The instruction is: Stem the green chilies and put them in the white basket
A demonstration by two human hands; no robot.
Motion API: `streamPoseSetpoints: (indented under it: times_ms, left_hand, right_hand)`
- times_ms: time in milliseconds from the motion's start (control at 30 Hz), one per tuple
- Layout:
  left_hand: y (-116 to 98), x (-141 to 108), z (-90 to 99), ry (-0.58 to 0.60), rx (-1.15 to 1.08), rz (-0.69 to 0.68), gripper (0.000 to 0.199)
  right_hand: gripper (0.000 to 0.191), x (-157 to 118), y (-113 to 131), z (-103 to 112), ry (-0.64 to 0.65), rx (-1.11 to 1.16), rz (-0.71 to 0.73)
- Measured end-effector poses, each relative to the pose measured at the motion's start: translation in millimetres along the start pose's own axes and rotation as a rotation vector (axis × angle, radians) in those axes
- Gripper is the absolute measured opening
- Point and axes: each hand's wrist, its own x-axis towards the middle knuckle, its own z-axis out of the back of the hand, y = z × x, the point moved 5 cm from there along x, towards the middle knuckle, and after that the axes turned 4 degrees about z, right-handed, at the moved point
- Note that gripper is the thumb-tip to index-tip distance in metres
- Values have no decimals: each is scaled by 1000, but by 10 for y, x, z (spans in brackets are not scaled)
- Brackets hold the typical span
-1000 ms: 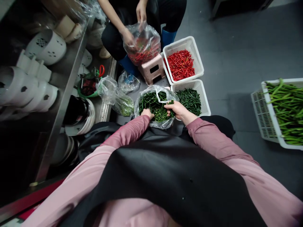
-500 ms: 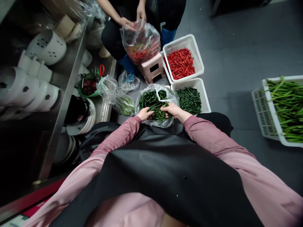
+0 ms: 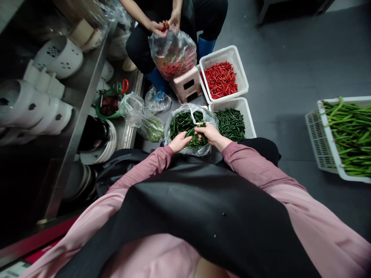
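Observation:
My left hand [image 3: 179, 141] and my right hand [image 3: 209, 134] come close together over an open clear plastic bag [image 3: 171, 117] of green chilies [image 3: 182, 122]. Closed fingers of my left hand pinch a green chili [image 3: 189, 132]. My right hand is closed around several green chilies, whose ends stick out by the thumb. Just right of the bag, a white basket [image 3: 251, 122] holds more green chilies. Behind it a second white basket [image 3: 242, 73] contains red chilies [image 3: 222, 80].
Opposite me, a person's hands [image 3: 166, 25] work over a clear bag of red chilies [image 3: 176, 63] on a pink stool [image 3: 188, 83]. Long green peppers fill a basket [image 3: 324, 139] at far right. Steel shelving [image 3: 84, 104] with white containers lines the left. Plastic bags [image 3: 152, 127] lie nearby.
My left hand has moved right and up toward my right hand and now pinches a chili. The other person's hands have lifted slightly above their bag, holding something red.

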Motion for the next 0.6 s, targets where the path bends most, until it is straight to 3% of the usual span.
streamPoseSetpoints:
  times_ms: [167,300,400,500,600]
  left_hand:
    - [16,14,66,4,94,-54,26]
    - [-4,1,195,-176,472,-79,25]
    - [-52,-43,220,-320,843,-36,27]
    - [-112,-84,129,-345,1073,5,31]
    - [-181,-99,-22,-303,1184,-33,31]
  right_hand:
    - [17,22,-38,56,70,-6,-169]
    - [27,36,-2,166,-82,-268,-20]
    - [26,-4,4,78,-26,-302,55]
    - [25,-48,-7,-15,22,-247,62]
    - [24,-53,-16,-18,-20,-255,51]
